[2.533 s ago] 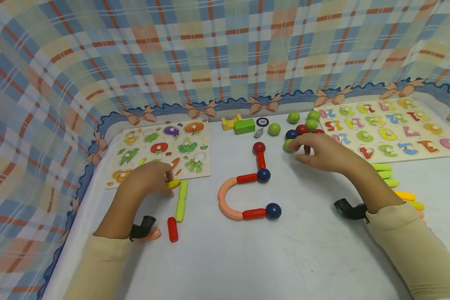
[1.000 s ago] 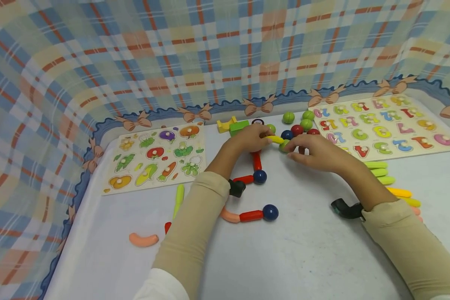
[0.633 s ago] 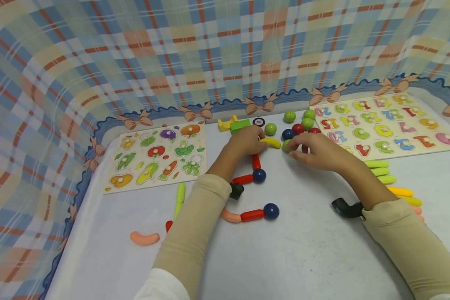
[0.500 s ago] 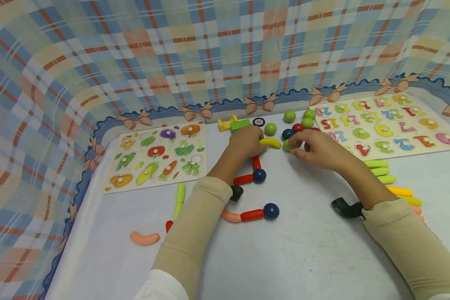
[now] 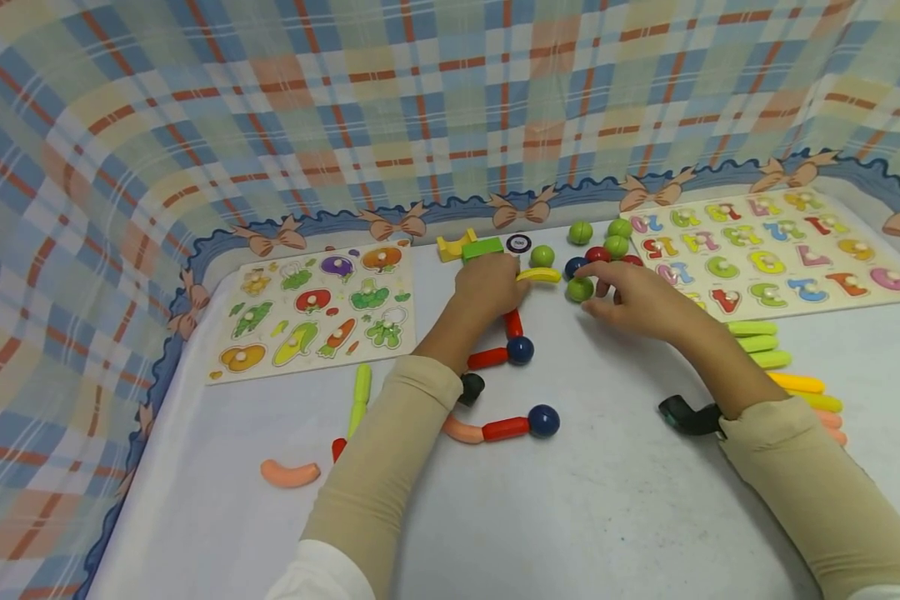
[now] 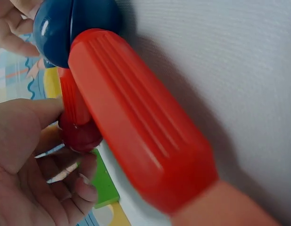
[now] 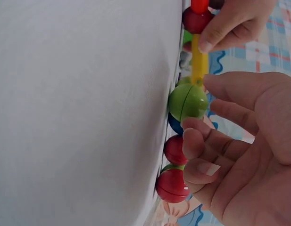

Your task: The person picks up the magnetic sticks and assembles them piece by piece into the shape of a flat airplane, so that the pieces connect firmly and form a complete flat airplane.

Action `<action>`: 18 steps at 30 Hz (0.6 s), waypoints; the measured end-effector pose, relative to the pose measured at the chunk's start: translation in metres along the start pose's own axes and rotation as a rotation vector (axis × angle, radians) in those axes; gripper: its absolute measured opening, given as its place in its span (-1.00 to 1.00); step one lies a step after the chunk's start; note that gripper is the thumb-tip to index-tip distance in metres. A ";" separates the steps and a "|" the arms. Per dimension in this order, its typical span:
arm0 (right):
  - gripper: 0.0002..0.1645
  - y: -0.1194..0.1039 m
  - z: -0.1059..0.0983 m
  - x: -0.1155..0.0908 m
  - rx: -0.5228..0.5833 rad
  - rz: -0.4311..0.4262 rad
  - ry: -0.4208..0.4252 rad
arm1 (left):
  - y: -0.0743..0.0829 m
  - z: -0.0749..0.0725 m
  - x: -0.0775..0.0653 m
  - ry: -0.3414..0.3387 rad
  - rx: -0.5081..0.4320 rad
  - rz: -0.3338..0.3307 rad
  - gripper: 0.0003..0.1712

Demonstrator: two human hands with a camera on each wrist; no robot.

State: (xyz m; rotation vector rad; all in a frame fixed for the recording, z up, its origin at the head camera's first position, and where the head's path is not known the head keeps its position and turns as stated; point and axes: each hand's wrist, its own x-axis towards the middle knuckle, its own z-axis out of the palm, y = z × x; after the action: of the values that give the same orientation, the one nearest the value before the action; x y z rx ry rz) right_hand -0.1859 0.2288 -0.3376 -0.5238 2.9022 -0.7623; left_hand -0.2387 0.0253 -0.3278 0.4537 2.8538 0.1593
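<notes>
My left hand (image 5: 487, 287) pinches the left end of a yellow curved stick (image 5: 542, 274) beside a red ball (image 6: 81, 136). The thumb lies where stick and ball meet in the right wrist view. From this ball a red rod (image 5: 513, 323) runs to a blue ball (image 5: 521, 350), part of a chain with another red rod (image 6: 140, 117). My right hand (image 5: 633, 298) is around a green ball (image 5: 580, 289), thumb and fingers spread apart beside it. The stick's free end points toward this ball, overlapping its edge in the right wrist view.
Several green, red and blue balls (image 5: 576, 267) cluster behind the right hand. A vegetable puzzle board (image 5: 311, 304) lies left, a number puzzle board (image 5: 776, 250) right. Loose sticks (image 5: 768, 358) lie beneath the right forearm; a pink curved piece (image 5: 290, 474) lies at left.
My left hand has carried the yellow stick from the left side to the red ball. The stick's free end has swung back. My right fingers have spread away from the green ball.
</notes>
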 end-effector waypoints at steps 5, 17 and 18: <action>-0.42 0.002 0.001 0.000 -0.003 0.006 -0.005 | 0.001 0.001 0.001 -0.031 0.005 -0.016 -0.52; -0.48 0.001 0.005 0.001 0.034 -0.023 -0.007 | 0.003 0.009 0.005 -0.007 0.020 -0.018 -0.61; -0.47 0.001 0.005 0.001 0.035 -0.031 -0.008 | 0.003 0.009 0.005 -0.004 0.014 -0.019 -0.61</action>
State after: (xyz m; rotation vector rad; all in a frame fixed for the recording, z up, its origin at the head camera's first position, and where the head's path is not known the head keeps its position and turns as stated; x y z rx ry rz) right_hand -0.1866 0.2266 -0.3429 -0.5679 2.8744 -0.8110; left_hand -0.2404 0.0302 -0.3372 0.4286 2.8557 0.1348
